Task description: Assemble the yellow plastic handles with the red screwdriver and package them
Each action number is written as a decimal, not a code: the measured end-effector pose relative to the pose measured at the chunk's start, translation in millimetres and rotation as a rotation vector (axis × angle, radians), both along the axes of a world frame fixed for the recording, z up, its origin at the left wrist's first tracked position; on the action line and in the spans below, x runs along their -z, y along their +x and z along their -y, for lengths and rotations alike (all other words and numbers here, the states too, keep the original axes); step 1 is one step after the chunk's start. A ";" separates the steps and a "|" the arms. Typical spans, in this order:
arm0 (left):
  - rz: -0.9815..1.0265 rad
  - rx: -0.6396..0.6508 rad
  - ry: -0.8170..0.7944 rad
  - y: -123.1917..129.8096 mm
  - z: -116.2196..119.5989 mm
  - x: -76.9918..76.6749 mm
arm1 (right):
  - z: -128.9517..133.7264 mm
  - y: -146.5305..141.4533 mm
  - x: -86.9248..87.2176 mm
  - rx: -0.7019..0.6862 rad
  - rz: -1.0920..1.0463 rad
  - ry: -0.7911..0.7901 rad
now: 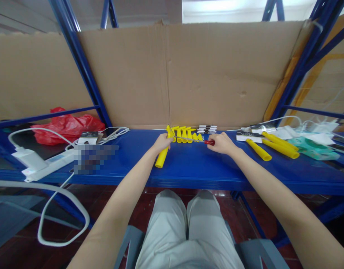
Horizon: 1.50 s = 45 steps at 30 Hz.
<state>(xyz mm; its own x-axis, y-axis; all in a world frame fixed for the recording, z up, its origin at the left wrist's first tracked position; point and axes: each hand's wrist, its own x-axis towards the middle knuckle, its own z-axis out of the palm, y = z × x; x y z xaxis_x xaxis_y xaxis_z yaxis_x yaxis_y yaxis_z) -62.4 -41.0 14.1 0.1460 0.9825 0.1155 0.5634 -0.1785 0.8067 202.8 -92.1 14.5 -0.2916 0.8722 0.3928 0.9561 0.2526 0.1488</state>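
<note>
Cardboard (132,74) backs the blue shelf (188,164); above it your left hand (161,142) grips a yellow tube (161,158), your right hand (221,143) clenches a red-handled tool (208,142), shaft pointing leftward

Yellow tube (161,158) in left hand (162,142): plastic, smooth, soft sheen.
Tool handle (211,142) in right hand (221,143): plastic look, glossy.
Tool shaft (202,141) between hands: bright metal.
Bench top (185,166) under grip: painted metal look, smooth, glossy.
Panel (216,74) beyond grip: cardboard, matt, creased.
Bag (69,126) left of grip: thin plastic, crinkled, shiny.
</note>
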 end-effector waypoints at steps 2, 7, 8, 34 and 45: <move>-0.010 -0.004 -0.001 0.1 0.4 -0.5 | -1.6 -0.6 1.8 0.026 0.009 -0.002; -0.013 -0.010 -0.007 0.2 0.3 -0.7 | -1.1 -2.6 3.6 0.092 -0.022 -0.018; -0.008 -0.006 -0.006 0.0 -0.1 -0.5 | -0.3 -2.3 2.9 0.079 -0.028 -0.012; -0.018 0.003 0.010 -1.3 -4.2 2.4 | -0.4 -1.7 2.5 0.089 -0.018 -0.035; -0.027 0.001 0.011 -1.6 -5.1 3.0 | 1.0 -2.0 0.5 0.064 0.018 -0.050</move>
